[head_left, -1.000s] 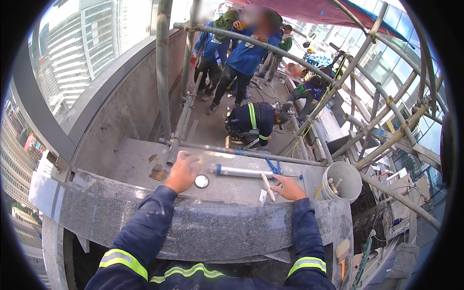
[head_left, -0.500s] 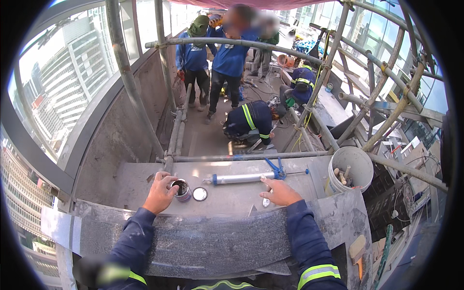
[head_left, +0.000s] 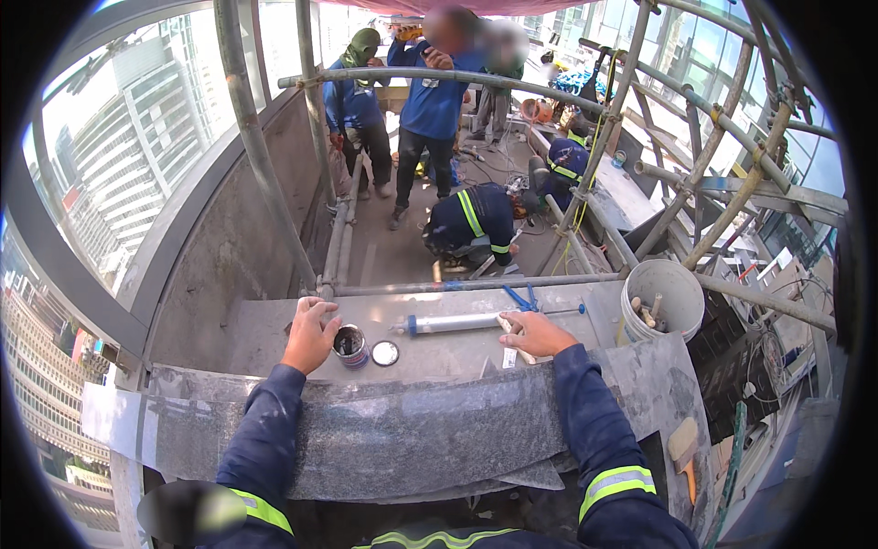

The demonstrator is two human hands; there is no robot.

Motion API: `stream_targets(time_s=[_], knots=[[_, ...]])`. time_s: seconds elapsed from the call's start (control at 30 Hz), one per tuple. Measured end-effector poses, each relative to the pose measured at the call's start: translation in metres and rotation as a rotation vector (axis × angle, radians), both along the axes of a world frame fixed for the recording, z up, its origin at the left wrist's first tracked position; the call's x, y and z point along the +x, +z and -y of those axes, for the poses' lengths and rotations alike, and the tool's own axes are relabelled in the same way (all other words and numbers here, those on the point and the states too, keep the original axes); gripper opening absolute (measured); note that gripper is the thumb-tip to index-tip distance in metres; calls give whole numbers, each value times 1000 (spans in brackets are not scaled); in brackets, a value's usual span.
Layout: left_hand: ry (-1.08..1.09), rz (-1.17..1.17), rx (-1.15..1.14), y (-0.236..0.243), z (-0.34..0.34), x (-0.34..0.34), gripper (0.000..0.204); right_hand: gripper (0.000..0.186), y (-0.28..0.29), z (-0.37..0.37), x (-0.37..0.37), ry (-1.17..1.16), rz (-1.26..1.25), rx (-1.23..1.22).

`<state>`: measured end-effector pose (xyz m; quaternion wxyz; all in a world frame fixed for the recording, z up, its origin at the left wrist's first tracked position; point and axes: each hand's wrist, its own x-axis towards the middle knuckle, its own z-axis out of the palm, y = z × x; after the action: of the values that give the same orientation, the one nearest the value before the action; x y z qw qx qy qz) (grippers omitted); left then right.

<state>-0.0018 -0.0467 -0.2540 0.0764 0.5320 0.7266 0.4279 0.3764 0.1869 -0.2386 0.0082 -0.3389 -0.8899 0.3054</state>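
My left hand (head_left: 309,337) is beside a small open can (head_left: 349,344) with dark contents, its thumb and fingers apart and not around the can. Right of the can lies its round lid (head_left: 386,353). In my right hand (head_left: 541,335) is a thin pale stick (head_left: 519,344), pinched between thumb and fingers. Below those fingers shows a small white tube or packet (head_left: 509,358); whether it touches the hand I cannot tell. A silver caulking gun (head_left: 457,323) with a blue handle lies across the board, its handle partly behind my right hand.
Dark grey stone slabs (head_left: 421,439) lie under my forearms. A pale bucket (head_left: 631,320) with tools inside stands at the right, and an orange-handled brush (head_left: 684,446) lies nearer. Scaffold pipes (head_left: 476,286) cross beyond the board. A crouching co-worker (head_left: 471,220) and standing people are farther off.
The pale stick now shows clearly in my right hand. My left hand has drawn slightly away from the can, fingers spread more. The view has shifted a little.
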Motion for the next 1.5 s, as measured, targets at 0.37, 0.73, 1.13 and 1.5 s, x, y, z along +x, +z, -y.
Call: stream_targets(time_s=[0.37,0.73,1.13,1.5], knots=[[-64,-64,-31,-10,1,-7,24,64,-1,-1,4,-46,9,-20],[-40,-11,30,-2,-1,2,23,66,8,1,3,-18,60,15],[-3,27,17,-1,2,7,25,65,5,-3,6,-16,79,74],[-40,-14,48,0,-3,11,25,62,2,-1,4,17,75,63]])
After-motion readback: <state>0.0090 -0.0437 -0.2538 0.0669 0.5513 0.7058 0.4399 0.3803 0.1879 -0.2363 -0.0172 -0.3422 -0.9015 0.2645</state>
